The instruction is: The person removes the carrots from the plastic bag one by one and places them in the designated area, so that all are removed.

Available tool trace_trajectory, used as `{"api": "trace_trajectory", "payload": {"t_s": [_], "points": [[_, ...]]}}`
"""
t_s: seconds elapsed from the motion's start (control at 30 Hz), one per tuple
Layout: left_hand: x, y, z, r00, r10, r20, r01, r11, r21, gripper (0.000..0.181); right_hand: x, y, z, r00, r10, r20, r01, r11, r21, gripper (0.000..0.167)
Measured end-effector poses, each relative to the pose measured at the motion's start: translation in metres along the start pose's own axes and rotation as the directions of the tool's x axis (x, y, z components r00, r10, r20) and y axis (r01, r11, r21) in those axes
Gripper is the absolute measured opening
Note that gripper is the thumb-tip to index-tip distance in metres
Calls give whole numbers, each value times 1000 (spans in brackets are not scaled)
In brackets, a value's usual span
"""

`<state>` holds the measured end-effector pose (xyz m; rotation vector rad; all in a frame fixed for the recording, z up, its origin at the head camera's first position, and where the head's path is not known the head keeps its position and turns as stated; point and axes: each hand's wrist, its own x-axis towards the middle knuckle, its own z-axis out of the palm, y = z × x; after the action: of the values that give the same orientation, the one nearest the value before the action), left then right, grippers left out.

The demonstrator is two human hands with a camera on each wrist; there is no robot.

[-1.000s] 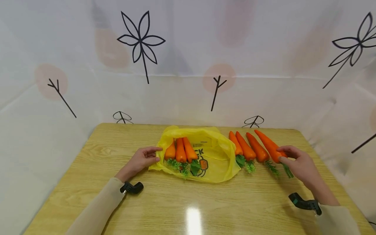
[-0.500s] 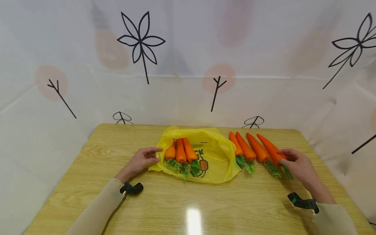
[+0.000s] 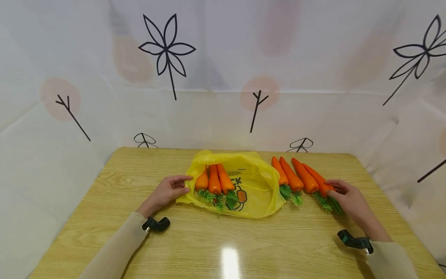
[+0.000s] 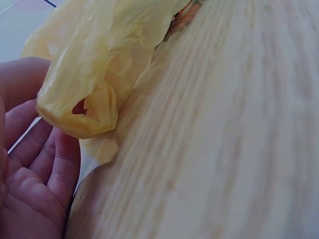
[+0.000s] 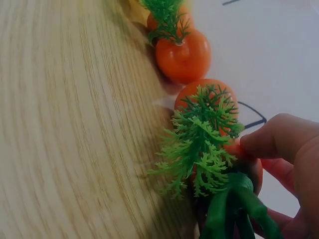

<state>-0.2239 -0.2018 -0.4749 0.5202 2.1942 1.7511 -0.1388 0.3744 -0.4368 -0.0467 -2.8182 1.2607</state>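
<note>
In the head view, a yellow plastic bag (image 3: pixel 256 203) lies with its mouth spread, with three orange carrots (image 3: pixel 214 180) with green tops inside. My left hand (image 3: pixel 170 188) touches the bag's left rim, finger and thumb apart; in the left wrist view the bag's film (image 4: pixel 89 74) hides some fingertips. At right, my right hand (image 3: pixel 350 197) grips the thick end of the rightmost carrot (image 3: pixel 318 180) between thumb and fingers. That carrot leans close against its neighbour (image 3: pixel 303 174). The right wrist view shows its dark green stalks (image 5: pixel 234 204) beside the neighbour's leafy top (image 5: pixel 202 134).
Two more carrots (image 3: pixel 292 176) lie between the bag and the gripped carrot, tips pointing away. All rest on a wood-grain table (image 3: pixel 195 244). A white patterned cloth (image 3: pixel 216 120) stands behind the table and at its sides.
The right hand has lowered the rightmost carrot and slid it left against its neighbour, still gripping it. The left hand and the bag stay as they were.
</note>
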Motion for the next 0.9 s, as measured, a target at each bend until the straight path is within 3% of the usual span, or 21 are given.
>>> {"api": "trace_trajectory", "payload": {"t_s": [0.2, 0.9], "points": [[-1, 0, -1, 1000, 4, -2, -4, 1000, -5, 43, 3, 4, 2, 1000, 7, 4, -7, 998, 55, 49], [-1, 1, 0, 999, 33, 5, -33, 999, -2, 42, 1, 8, 2, 998, 45, 33, -48, 993, 104, 62]]}}
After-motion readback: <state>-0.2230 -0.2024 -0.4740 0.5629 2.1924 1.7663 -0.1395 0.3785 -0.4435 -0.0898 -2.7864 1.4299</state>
